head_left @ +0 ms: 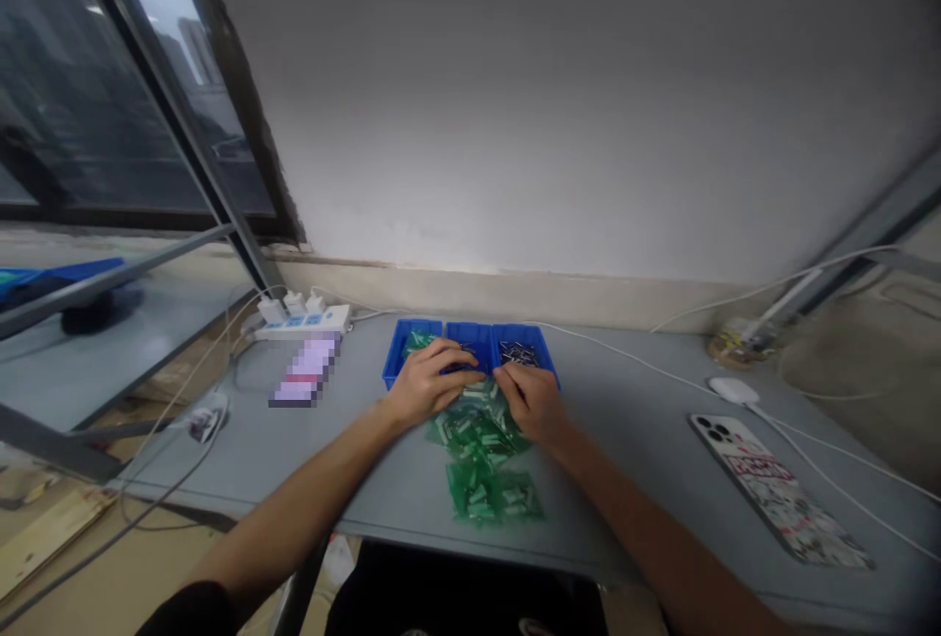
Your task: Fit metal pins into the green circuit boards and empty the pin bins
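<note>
My left hand (pixel 427 383) reaches over the front of the middle blue bin (pixel 479 334), its fingers stretched out and apart. Close by on the right, my right hand (pixel 535 405) has bent fingers drawn together at the tips; what they grip, if anything, is too small to make out. Beneath and between both hands lies a pile of small green plastic bags (pixel 477 435) with pale, shiny pieces in them. The right blue bin (pixel 544 350) holds many small dark metal pieces (pixel 519 353). Green bags (pixel 420 342) lie in the left blue bin (pixel 389 362).
On the grey table (pixel 618 479), a phone with a patterned case (pixel 779 489) lies right, beside a white charger (pixel 733 390). A blurred-out phone (pixel 307 368) and a power strip (pixel 334 319) are at left. White cables (pixel 624 355) run along the back near the wall.
</note>
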Tool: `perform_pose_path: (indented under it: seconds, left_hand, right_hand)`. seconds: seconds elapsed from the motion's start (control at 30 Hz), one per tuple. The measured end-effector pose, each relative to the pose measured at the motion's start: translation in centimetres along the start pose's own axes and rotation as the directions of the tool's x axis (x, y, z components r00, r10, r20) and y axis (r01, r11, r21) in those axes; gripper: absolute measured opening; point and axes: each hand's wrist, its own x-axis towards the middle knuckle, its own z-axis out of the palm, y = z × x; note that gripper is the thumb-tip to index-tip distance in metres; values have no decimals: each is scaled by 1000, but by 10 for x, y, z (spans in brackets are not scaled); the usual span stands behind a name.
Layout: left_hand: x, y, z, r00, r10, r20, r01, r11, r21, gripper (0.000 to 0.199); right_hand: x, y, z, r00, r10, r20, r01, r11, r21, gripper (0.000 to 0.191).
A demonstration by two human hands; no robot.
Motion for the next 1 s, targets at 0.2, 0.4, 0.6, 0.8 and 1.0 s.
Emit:
perform_pose_path:
  seconds: [0.2,0.4,0.6,0.8,1.0]
  left_hand:
    - [-1,-1,5,996,-88,-2,88,996,-23,22]
    - [0,1,10,989,-150,-4,149,985,-83,19]
    - [7,8,11,984,-181,-5,177,971,-158,16]
    - [8,12,13,980,-200,4,198,967,-161,18]
    - [-3,8,22,920,-352,-173,326,932,-160,21]
  right_hand:
    - [3,2,-10,991,-135,-2,135,991,0,29]
    - [2,2,-5,984,-166,63,169,984,-51,16]
    - [3,2,-8,987,-147,70,147,989,6,17]
    - [-2,14,-6,989,-142,28,141,990,29,21]
    - [-11,17,12,990,-76,-118,87,992,91,17]
